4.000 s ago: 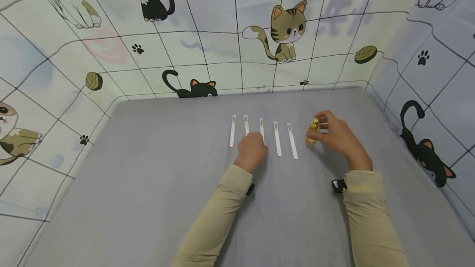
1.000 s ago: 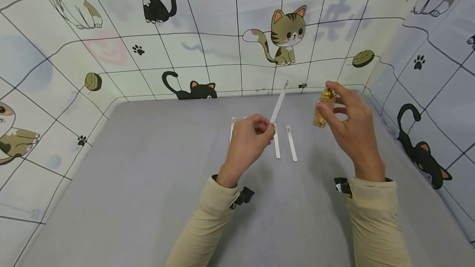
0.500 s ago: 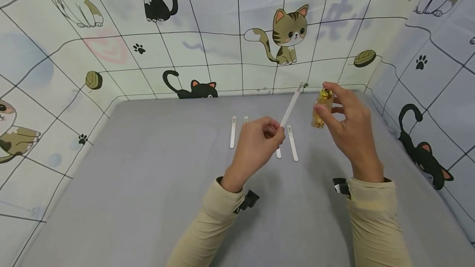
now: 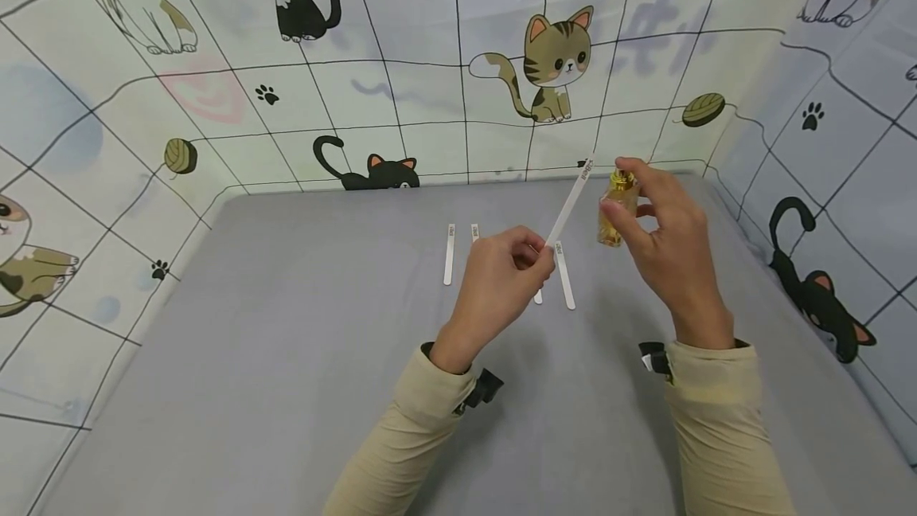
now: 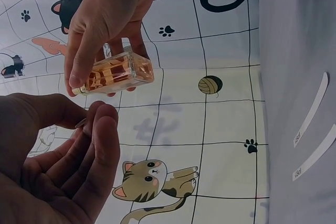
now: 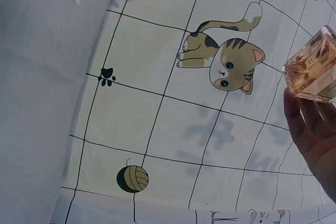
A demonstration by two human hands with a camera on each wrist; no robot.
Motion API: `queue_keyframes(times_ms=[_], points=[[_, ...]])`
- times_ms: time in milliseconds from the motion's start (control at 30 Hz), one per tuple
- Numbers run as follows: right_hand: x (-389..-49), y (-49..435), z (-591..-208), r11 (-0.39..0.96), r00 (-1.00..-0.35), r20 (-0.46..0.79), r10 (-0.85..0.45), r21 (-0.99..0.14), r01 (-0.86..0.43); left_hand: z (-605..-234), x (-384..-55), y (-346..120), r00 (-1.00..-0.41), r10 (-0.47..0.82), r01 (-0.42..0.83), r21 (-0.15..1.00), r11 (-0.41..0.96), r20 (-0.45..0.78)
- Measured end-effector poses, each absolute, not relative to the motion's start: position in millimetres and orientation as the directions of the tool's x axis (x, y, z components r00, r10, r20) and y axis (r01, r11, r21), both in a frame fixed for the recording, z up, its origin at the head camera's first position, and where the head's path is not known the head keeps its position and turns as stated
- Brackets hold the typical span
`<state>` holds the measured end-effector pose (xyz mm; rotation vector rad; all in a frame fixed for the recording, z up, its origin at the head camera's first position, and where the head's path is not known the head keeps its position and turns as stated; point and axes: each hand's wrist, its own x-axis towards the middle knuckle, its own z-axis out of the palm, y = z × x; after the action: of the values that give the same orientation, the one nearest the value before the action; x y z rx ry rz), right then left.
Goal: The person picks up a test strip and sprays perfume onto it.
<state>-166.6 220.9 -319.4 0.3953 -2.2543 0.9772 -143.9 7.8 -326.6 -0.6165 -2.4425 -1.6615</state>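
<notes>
My left hand (image 4: 497, 281) pinches the lower end of a white paper test strip (image 4: 571, 201), which slants up to the right with its printed end at the top. Close to that end, my right hand (image 4: 673, 249) holds a small clear perfume bottle (image 4: 609, 233) with amber liquid and a gold neck. The index fingertip lies on the bottle's top and the thumb is against its side. Both things are above the table. In the left wrist view the bottle (image 5: 126, 72) points its top towards the left hand; the strip is almost hidden there.
More white strips lie in a row on the grey table (image 4: 286, 357): one at the left (image 4: 449, 255), one at the right (image 4: 565, 277), and others partly behind the left hand. A cat-printed cloth wall (image 4: 423, 94) stands behind and at both sides.
Four seconds ago the left hand was down at the strips and the bottle was at the table. Both are now raised. Lately the strip has moved right, nearer the bottle, which shifted slightly left.
</notes>
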Motion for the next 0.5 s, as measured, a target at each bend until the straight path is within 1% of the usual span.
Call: queue_keyframes(times_ms=[500], points=[[-168.6, 224.0, -322.8, 0.674, -0.705, 0.705, -0.069, -0.488, -0.554, -325.9, -142.5, 9.0, -0.914, 0.260, 0.382, 0.874, 0.301, 0.310]])
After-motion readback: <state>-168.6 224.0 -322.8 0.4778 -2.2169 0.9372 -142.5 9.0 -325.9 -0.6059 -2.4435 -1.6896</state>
